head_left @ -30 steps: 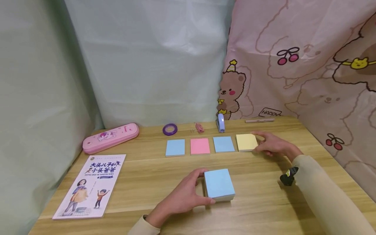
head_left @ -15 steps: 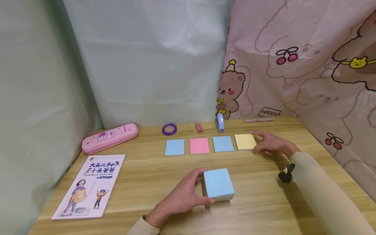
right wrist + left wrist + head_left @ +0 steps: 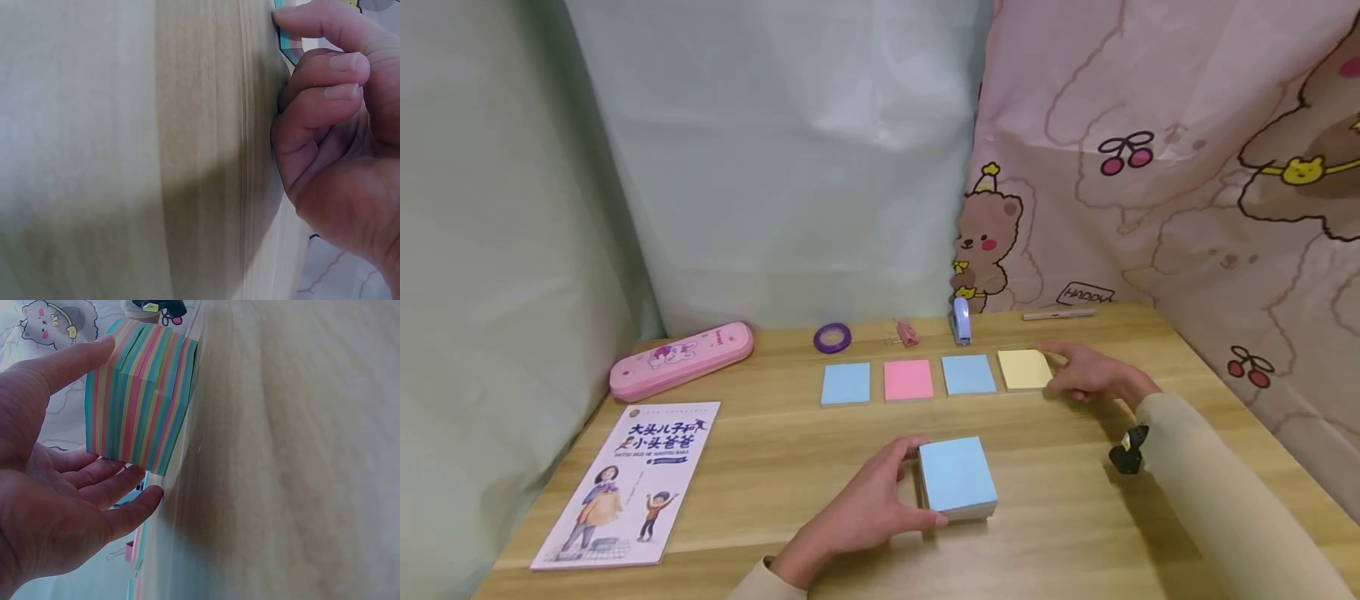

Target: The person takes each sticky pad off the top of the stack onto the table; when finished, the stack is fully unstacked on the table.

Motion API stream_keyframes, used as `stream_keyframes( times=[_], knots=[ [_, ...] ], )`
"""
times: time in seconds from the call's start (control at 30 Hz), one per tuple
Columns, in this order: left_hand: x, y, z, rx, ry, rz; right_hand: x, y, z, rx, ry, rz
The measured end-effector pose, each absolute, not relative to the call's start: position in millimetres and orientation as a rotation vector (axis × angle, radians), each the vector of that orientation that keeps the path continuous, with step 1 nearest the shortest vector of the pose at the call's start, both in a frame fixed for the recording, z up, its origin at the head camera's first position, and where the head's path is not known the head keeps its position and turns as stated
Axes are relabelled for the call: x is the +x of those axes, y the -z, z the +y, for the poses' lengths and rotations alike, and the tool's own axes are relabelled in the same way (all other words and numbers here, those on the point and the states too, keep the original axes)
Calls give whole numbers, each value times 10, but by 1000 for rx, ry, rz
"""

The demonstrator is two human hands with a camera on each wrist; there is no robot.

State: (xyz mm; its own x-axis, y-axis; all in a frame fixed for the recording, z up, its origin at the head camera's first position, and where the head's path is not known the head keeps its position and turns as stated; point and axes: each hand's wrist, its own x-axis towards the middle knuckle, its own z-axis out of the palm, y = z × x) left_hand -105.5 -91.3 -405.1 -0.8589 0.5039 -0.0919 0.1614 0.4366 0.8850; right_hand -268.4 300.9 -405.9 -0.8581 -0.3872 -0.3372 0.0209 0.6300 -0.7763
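Observation:
My left hand (image 3: 868,504) holds a thick block of sticky notes (image 3: 957,475) with a blue top sheet, thumb on the near side and fingers at the left and far sides. In the left wrist view the block (image 3: 134,394) shows striped sides of pink, yellow and blue. My right hand (image 3: 1092,371) pinches the yellow sticky note pad (image 3: 1025,370) at its right edge between thumb and index finger, other fingers curled under. Left of it in a row lie a blue pad (image 3: 968,374), a pink pad (image 3: 908,380) and another blue pad (image 3: 846,384).
Along the back of the wooden table (image 3: 760,475) lie a pink pencil case (image 3: 681,360), purple tape roll (image 3: 832,337), pink binder clip (image 3: 906,334), lavender stapler (image 3: 961,322) and a pen (image 3: 1059,314). A picture book (image 3: 625,486) lies at left. Curtains hang behind.
The yellow pad has shifted slightly left toward the blue pad beside it, with my right hand on it. My left hand stays on the block. The head view has tilted a little.

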Motion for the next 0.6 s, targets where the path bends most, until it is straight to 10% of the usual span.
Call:
stream_keyframes(
  times=[0.6],
  knots=[
    [-1031, 4028, -918, 554, -1369, 2371, -2539, 3911, 2982, -325, 1185, 2358]
  ],
)
